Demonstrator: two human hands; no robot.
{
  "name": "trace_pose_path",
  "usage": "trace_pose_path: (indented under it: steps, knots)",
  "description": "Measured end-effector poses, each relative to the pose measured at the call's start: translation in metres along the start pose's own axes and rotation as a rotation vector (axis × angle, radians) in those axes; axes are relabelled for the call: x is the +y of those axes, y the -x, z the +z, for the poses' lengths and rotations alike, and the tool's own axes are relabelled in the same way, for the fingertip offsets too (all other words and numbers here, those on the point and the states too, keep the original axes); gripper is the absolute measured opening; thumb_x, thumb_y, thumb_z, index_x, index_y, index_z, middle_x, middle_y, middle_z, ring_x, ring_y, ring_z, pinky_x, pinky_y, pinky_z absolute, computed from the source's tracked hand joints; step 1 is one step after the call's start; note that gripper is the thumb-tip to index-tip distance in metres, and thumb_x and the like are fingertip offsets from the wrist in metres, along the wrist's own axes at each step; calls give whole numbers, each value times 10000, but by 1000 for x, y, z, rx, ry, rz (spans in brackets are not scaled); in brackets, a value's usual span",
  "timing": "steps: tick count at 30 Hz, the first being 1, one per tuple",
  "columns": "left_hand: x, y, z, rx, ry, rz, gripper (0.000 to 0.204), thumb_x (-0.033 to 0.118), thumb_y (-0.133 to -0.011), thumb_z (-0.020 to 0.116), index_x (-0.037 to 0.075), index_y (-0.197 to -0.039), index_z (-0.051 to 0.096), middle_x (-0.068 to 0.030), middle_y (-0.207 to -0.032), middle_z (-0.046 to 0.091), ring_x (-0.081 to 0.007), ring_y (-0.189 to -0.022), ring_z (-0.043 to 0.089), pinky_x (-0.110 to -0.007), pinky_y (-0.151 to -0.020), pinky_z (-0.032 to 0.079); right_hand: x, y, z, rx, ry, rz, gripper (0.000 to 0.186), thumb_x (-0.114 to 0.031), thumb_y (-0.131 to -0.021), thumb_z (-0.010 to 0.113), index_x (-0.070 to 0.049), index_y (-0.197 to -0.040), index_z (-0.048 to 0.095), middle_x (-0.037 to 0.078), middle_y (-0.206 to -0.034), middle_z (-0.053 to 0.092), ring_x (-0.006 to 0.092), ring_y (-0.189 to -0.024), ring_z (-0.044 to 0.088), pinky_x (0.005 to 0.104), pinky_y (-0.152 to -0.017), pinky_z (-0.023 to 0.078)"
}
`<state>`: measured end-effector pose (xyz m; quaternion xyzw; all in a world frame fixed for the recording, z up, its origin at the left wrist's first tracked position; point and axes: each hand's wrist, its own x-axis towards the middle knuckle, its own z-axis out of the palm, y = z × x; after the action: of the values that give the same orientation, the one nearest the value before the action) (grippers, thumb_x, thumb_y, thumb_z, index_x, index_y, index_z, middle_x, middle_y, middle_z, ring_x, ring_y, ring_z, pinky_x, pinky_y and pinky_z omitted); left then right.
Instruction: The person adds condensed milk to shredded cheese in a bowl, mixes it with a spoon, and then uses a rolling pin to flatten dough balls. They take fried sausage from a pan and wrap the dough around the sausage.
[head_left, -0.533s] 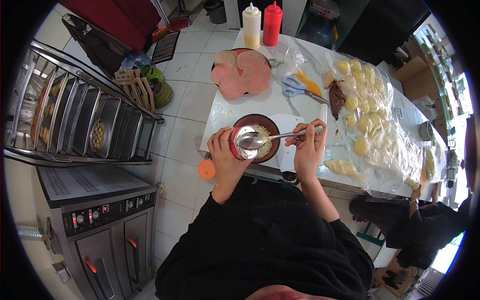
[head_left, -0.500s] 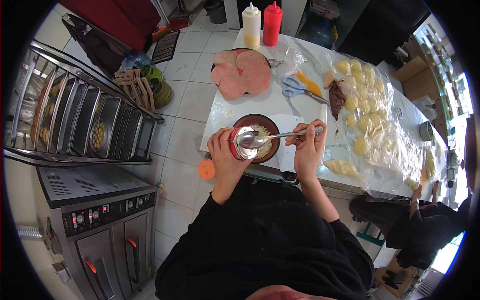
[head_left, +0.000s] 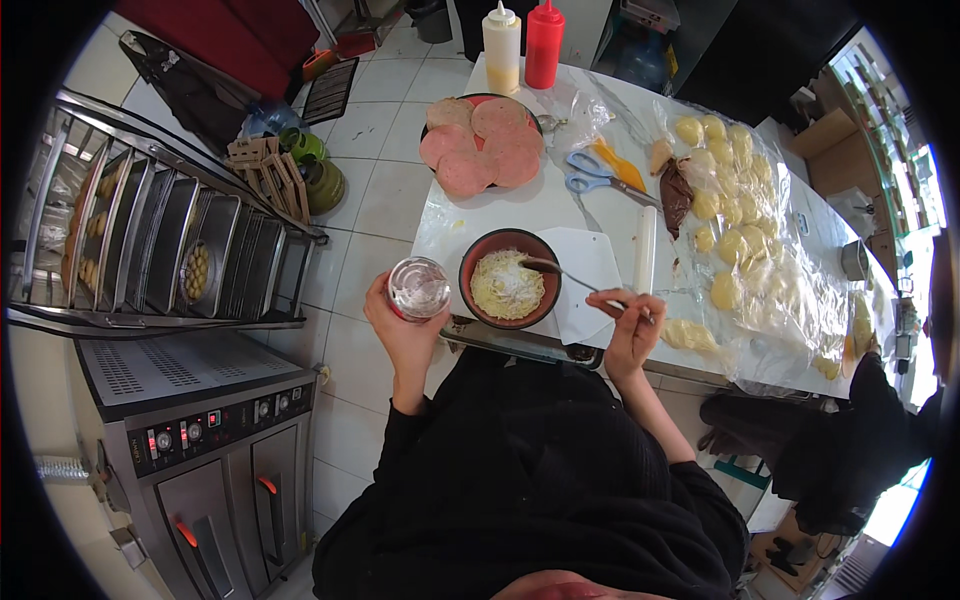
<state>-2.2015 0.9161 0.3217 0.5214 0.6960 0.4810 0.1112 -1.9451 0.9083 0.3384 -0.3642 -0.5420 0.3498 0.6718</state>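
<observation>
Left hand [head_left: 403, 345]: fingers curled around a red can [head_left: 418, 288], shiny top facing the camera; contents impossible to tell.
Right hand [head_left: 632, 330]: fingers and thumb pinching a metal spoon [head_left: 575, 279] near the handle end.
Spoon head: forward and left of the right fingers, inside the bowl rim; contact with the food impossible to confirm.
Bowl [head_left: 492, 244]: between both sets of fingers, slightly forward; touched by neither hand. Filled with pale shreds [head_left: 488, 288], topped by a powder-like white patch [head_left: 520, 283].
Spoon stroke (judged): hold the head low within the rim; lift from the wall inward and fold over the white patch, for even spread without spillage.
Bowl stability (judged): use light strokes while unsupported; for firmer strokes, put the can down and steady the rim with the left fingers.
Can handling (judged): hold upright, clear of the spoon path.
White board [head_left: 594, 252]: just right of the bowl, forward-left of the right fingers, flat on the desk [head_left: 438, 228].
Scissors [head_left: 592, 172]: well forward of the right fingers.
Pink slices [head_left: 465, 172]: forward of the left fingers, beyond the bowl.
Dough balls [head_left: 726, 290]: right of the right fingers, among clear plastic.
</observation>
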Motion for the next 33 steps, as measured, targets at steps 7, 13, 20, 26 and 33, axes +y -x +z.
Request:
trace_pose_path:
  steps: [7,13,20,26,33]
  knots:
    - [-10,-2,-2,27,59,-22,742,139,-469,798,42,-1101,422,-130,-1058,464,-301,-1007,422,-405,-862,345,13,18,-20,-4,-37,184,197,-205,-922,365,-16,-904,311,209,-876,542,260,-837,575,405,-748,512]
    - [-11,-2,2,-36,46,15,742,85,-512,801,6,-1118,380,-110,-1026,486,-195,-934,514,-302,-815,421,16,19,-25,35,-115,282,194,-216,-930,346,-31,-882,310,196,-863,537,248,-824,573,412,-773,502]
    - [-11,0,10,-98,261,-57,716,80,-503,797,11,-1099,406,-107,-1028,475,-210,-941,511,-306,-817,424,24,17,-28,180,-204,282,174,-205,-935,335,-34,-905,321,192,-877,537,255,-832,574,417,-776,500]
    - [-4,-1,14,-138,332,-64,715,73,-517,797,10,-1103,393,-100,-1017,479,-186,-919,516,-287,-802,434,29,23,-38,213,-322,359,131,-184,-920,318,-54,-919,329,196,-872,532,286,-822,574,436,-752,498]
    - [-7,-2,21,-251,569,-133,740,67,-541,790,9,-1129,345,-93,-1031,482,-171,-928,513,-286,-811,433,52,34,-59,224,-543,462,96,-142,-845,367,-76,-904,331,205,-878,527,295,-780,572,396,-728,489]
